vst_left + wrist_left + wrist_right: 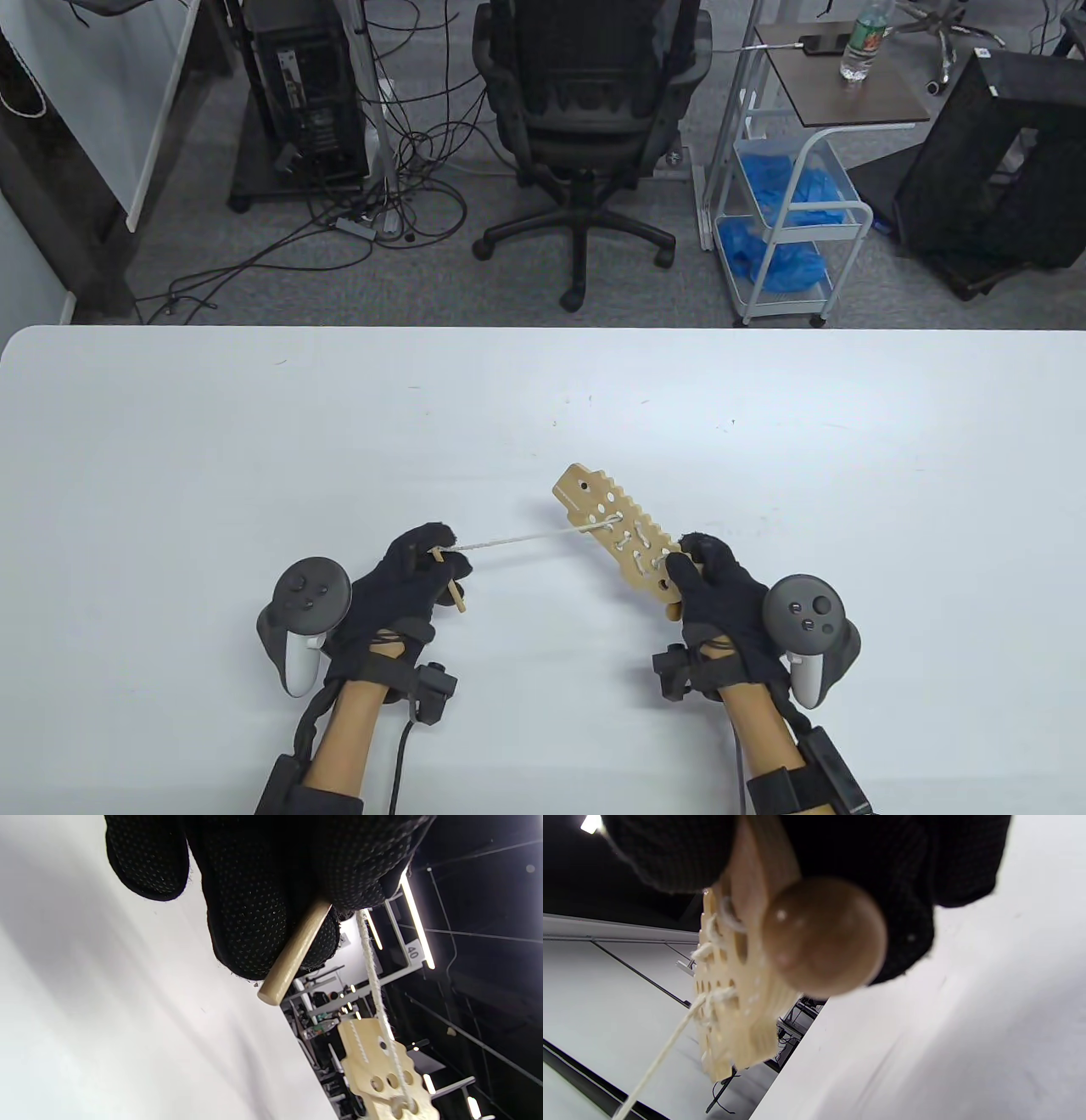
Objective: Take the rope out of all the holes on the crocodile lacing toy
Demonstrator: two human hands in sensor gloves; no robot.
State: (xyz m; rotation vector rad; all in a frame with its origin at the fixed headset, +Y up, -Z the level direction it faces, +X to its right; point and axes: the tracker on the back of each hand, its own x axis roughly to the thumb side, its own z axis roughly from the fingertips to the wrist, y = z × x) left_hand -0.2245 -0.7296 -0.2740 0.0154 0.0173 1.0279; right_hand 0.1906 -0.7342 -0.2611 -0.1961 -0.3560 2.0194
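Observation:
The wooden crocodile lacing toy (612,531) is held above the white table (543,407), tilted, its snout pointing up-left. My right hand (708,586) grips its lower end. A white rope (526,537) runs taut from the toy's holes to my left hand (424,573), which holds the wooden needle stick (448,581) at the rope's end. In the left wrist view my fingers (250,899) hold the stick (292,955), with the rope (373,971) leading to the toy (382,1073). In the right wrist view the toy (734,997) shows laced rope (666,1048) and a brown wooden ball (823,935) under my hand.
The table's far edge (543,329) lies beyond the toy. Behind it stand an office chair (585,119), a computer tower (310,93) with cables, and a white cart (793,212) on the floor.

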